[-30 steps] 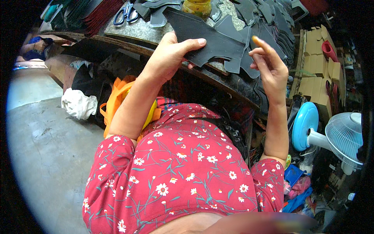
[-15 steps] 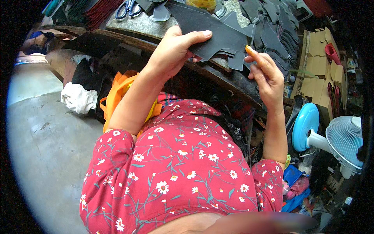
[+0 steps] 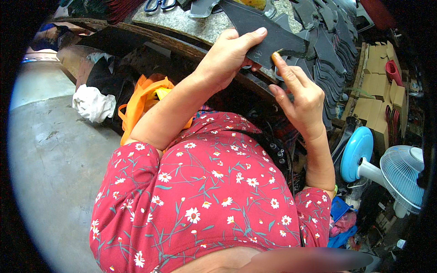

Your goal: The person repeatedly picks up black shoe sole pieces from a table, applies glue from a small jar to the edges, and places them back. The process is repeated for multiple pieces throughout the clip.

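Note:
A dark grey, flat cut piece of leather-like sheet is pinched in my left hand, its thumb on top and its fingers underneath. The piece is held at the edge of the workbench. My right hand has its index finger stretched out, the tip stained yellow-brown and touching the near edge of the piece. Its thumb stands apart and its other fingers are loosely bent, with nothing seen in them. Beyond, overlapping dark cut pieces lie in rows along the bench.
A stone slab lies on the wooden-edged bench, with blue-handled scissors at its far side. An orange bag and white cloth are on my left. Cardboard boxes and a fan stand on my right.
My right hand has moved left and its index fingertip now rests further in along the near edge of the piece. The view has shifted slightly, and my left hand keeps its hold.

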The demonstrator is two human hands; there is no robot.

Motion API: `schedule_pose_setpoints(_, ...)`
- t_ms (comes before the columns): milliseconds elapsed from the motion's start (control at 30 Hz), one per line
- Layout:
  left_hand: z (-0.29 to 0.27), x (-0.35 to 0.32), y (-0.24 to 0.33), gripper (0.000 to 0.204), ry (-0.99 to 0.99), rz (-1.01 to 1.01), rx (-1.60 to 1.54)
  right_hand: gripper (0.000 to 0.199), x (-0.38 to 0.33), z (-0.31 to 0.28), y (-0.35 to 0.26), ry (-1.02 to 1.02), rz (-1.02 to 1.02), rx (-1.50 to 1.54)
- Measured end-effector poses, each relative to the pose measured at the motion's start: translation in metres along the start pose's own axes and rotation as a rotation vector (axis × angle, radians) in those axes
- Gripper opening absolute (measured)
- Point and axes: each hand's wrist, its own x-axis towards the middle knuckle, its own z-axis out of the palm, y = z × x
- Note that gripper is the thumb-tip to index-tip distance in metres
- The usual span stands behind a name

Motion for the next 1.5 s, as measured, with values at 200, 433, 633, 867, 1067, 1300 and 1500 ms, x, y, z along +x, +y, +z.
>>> schedule_pose_setpoints(200, -0.004, 0.004, -0.003, 0.022, 0.047, 0.003, -0.029, 0.047, 0.001, -0.004, -0.007, -0.034, -0.211, -0.086)
schedule_pose_setpoints(433, 0.004, -0.001, -0.008, 0.029, -0.286, 0.200, 0.429, 0.068, 0.020, -0.035, 0.011, 0.139, 0.032, -0.036)
schedule_pose_setpoints(633, -0.003, 0.006, 0.001, 0.032, -0.214, 0.182, 0.531, 0.067, 0.024, -0.048, 0.073, 0.105, 0.209, 0.264)
schedule_pose_setpoints(867, -0.024, 0.016, 0.023, 0.019, 0.006, 0.454, 0.723, 0.062, 0.024, -0.067, 0.212, 0.078, 0.522, -0.011)
schedule_pose_setpoints(1067, -0.025, 0.036, 0.028, 0.025, 0.083, 0.749, 1.030, 0.065, 0.013, -0.050, 0.202, -0.028, 0.526, -0.444)
schedule_pose_setpoints(1300, -0.038, 0.083, 0.057, 0.036, 0.363, 1.207, 1.341, 0.050, 0.050, -0.051, 0.147, 0.119, 0.384, -0.336)
schedule_pose_setpoints(1500, -0.038, 0.117, 0.042, 0.042, 0.203, 1.095, 1.383, 0.038, 0.103, -0.042, 0.084, 0.029, 0.058, -0.225)
